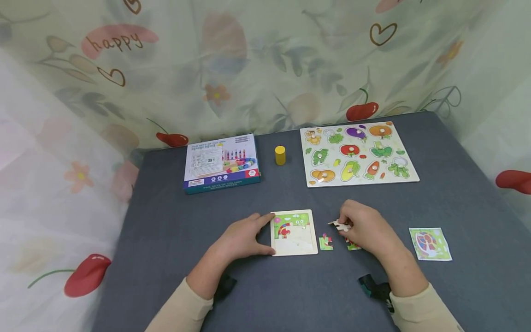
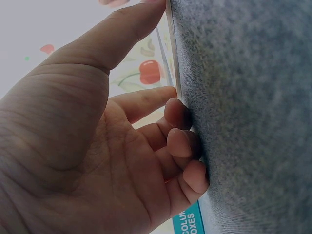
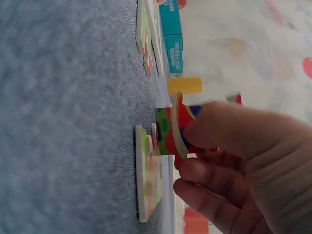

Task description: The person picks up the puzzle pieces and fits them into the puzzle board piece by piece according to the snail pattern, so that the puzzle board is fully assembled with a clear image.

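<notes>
Pinching a colourful notched jigsaw piece [image 3: 171,129], the right hand [image 1: 365,226] is beside a square pale-wood tray's [image 1: 295,244] right edge; the unclenched left hand [image 1: 244,237] touches its left. A teal-white cardboard box [image 1: 221,162] reads "FIVE SETS OF COLUMN".

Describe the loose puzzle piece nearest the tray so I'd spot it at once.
On the dark tabletop, find the pale-rimmed puzzle tray that the left hand touches. Just right of it lies a small, mostly green piece with pink markings. Unlike the held piece in the right hand and the partly hidden piece beneath it, this one is fully visible.
</notes>
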A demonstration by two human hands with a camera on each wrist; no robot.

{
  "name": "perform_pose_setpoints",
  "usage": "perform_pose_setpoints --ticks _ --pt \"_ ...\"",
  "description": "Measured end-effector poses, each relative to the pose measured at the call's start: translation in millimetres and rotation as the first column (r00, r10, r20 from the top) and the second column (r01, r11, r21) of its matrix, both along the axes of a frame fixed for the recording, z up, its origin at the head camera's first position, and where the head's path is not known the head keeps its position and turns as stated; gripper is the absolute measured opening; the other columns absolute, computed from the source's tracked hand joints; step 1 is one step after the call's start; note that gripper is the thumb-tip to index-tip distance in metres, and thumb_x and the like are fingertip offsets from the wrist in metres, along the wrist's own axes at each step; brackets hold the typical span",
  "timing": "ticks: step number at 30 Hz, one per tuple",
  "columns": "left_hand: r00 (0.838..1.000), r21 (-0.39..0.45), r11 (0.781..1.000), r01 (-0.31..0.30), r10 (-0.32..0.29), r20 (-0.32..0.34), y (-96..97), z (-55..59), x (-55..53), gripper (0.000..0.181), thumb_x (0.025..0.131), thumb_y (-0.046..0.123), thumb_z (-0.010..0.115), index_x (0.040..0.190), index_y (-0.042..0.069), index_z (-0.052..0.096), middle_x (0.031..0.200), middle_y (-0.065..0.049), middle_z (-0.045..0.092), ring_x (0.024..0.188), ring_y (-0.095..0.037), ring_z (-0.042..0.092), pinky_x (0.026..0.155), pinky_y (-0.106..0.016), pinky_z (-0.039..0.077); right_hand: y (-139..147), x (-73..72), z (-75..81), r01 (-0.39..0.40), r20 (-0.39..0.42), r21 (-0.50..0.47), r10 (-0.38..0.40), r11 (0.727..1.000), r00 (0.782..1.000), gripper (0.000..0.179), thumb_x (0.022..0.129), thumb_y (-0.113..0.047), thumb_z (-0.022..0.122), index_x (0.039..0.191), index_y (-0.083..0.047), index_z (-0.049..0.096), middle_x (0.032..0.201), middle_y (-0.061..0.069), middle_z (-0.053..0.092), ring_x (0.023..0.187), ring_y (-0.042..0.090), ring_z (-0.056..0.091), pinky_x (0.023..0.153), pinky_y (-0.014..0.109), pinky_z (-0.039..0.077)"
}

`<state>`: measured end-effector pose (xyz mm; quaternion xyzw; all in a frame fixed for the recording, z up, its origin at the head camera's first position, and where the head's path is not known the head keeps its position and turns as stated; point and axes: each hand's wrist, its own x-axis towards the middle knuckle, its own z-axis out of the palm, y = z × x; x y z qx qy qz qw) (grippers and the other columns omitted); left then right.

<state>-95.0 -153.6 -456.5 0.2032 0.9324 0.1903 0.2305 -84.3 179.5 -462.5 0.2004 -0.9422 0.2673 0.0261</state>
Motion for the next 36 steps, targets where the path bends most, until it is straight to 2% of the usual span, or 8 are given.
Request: perform_pose_setpoints --ticks 7,12,15,18,21,24,30,36 --pt "1.000 -0.003 1.000 0.000 0.000 -0.002 -0.2 -0.1 0.4 0.097 0.079 0.056 0.084 0.159 0.023 0.041 0.124 -0.005 0.059 0.099 -0.020 0.055 0.086 -0.041 0.048 0.7 2.6 -0.1 -0.063 0.068 0.029 0.061 0.998 0.996 0.029 0.078 0.000 0.085 0.073 -0.019 0.064 0.074 -0.012 0.051 0.064 0.007 0.046 0.062 0.030 0.043" --pt "1.000 0.002 1.000 0.003 -0.003 -0.005 -0.1 -0.3 0.9 0.096 0.079 0.055 0.085 0.159 0.022 0.042 0.119 -0.004 0.059 0.095 -0.019 0.055 0.082 -0.038 0.047 1.8 2.0 0.8 -0.049 0.096 0.007 0.048 0.999 0.994 0.013 0.083 -0.005 0.083 0.086 -0.013 0.074 0.080 -0.009 0.062 0.069 0.007 0.053 0.066 0.033 0.048" --pt "1.000 0.003 1.000 0.005 -0.005 -0.005 -0.1 -0.4 0.9 0.096 0.079 0.055 0.085 0.158 0.022 0.042 0.119 -0.003 0.059 0.096 -0.018 0.055 0.082 -0.038 0.047 2.9 2.0 5.9 -0.011 0.137 -0.029 0.015 1.000 0.990 0.014 0.086 -0.010 0.084 0.097 -0.011 0.077 0.083 -0.005 0.067 0.069 0.008 0.055 0.066 0.034 0.048" --pt "1.000 0.000 1.000 0.003 -0.003 -0.002 0.0 -0.1 0.5 0.095 0.079 0.055 0.084 0.158 0.023 0.042 0.121 -0.004 0.059 0.097 -0.018 0.055 0.083 -0.038 0.047 4.8 2.6 13.3 0.018 0.246 -0.080 0.002 0.997 0.969 0.028 0.084 -0.015 0.087 0.108 -0.010 0.075 0.077 -0.004 0.062 0.065 0.012 0.052 0.062 0.033 0.045" --pt "1.000 -0.002 1.000 -0.001 0.001 0.002 -0.3 0.1 0.0 0.095 0.079 0.055 0.084 0.159 0.023 0.042 0.122 -0.004 0.059 0.098 -0.019 0.055 0.084 -0.038 0.048 6.9 3.7 19.1 0.009 0.380 -0.106 0.032 0.994 0.924 0.035 0.081 -0.019 0.089 0.111 -0.012 0.072 0.070 -0.004 0.054 0.061 0.015 0.049 0.058 0.031 0.040" --pt "1.000 -0.004 1.000 -0.001 0.001 0.003 -0.2 0.2 -0.2 0.096 0.079 0.055 0.084 0.159 0.023 0.042 0.122 -0.004 0.059 0.098 -0.019 0.055 0.084 -0.039 0.047 9.9 5.1 22.1 -0.011 0.424 -0.105 0.054 0.994 0.904 0.034 0.083 -0.021 0.088 0.112 -0.013 0.073 0.073 -0.006 0.056 0.063 0.014 0.051 0.059 0.030 0.042" --pt "1.000 -0.003 1.000 -0.004 0.004 0.008 -0.5 -0.4 -0.5 0.096 0.079 0.056 0.084 0.159 0.024 0.041 0.122 -0.004 0.059 0.098 -0.019 0.054 0.085 -0.039 0.047 12.7 -1.9 13.4 0.064 0.266 -0.109 -0.033 0.992 0.963 0.029 0.091 -0.017 0.080 0.119 -0.011 0.072 0.078 -0.005 0.058 0.067 0.013 0.052 0.064 0.032 0.043" --pt "1.000 -0.007 1.000 -0.001 0.001 0.007 -0.4 -0.8 -1.0 0.096 0.079 0.056 0.084 0.159 0.024 0.041 0.119 -0.003 0.059 0.095 -0.019 0.054 0.081 -0.038 0.046 11.4 -9.8 -2.2 0.082 0.222 -0.136 -0.050 0.987 0.974 0.033 0.093 -0.012 0.077 0.125 -0.008 0.072 0.085 -0.004 0.065 0.070 0.012 0.058 0.067 0.035 0.047"
